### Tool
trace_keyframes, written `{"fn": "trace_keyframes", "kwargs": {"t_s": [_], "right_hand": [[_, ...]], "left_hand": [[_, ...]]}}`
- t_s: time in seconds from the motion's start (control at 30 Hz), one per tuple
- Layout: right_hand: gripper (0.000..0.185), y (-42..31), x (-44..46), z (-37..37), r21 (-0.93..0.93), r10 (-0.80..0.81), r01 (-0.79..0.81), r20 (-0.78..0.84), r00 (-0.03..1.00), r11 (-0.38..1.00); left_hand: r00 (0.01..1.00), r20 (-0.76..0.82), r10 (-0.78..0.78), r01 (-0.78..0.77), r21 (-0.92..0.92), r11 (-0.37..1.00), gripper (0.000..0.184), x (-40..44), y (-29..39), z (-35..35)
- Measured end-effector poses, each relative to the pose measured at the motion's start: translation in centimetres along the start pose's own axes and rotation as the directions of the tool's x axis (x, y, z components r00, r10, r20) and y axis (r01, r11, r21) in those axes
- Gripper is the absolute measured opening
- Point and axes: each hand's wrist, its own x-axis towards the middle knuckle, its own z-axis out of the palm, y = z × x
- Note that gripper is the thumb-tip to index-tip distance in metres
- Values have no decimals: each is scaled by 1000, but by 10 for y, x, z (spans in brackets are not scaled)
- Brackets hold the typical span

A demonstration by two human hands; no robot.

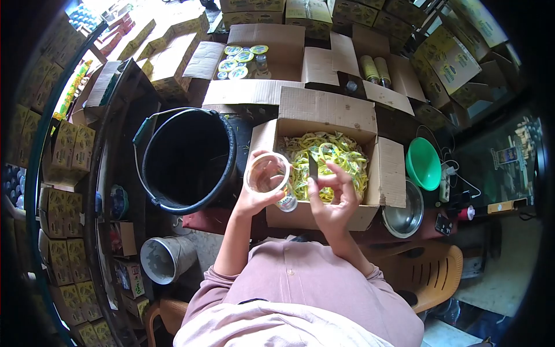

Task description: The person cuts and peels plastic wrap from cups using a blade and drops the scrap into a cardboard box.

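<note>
Pale cloth (272,327) is worn. By the left side of the box (328,108) of yellow strips (350,155), a clear cup (267,173) is held in the curled left hand (252,199). Over the box, a dark blade (313,166) is pinched by the half-bent right hand (336,202).

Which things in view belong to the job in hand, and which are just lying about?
Likely part of the job:
clear container, held in the left hand
dark blade-like tool, held in the right hand
yellow-green strips, inside the open carton

Apparently just lying about:
black bucket
green bowl
metal bowl
grey pail
</note>
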Motion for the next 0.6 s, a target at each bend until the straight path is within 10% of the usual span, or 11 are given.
{"fn": "trace_keyframes", "kwargs": {"t_s": [0.6], "right_hand": [[22,-26,-23,-3,-121,-228,223,-29,973,967]], "left_hand": [[997,67,49,-68,316,946,83,-14,4,23]]}}
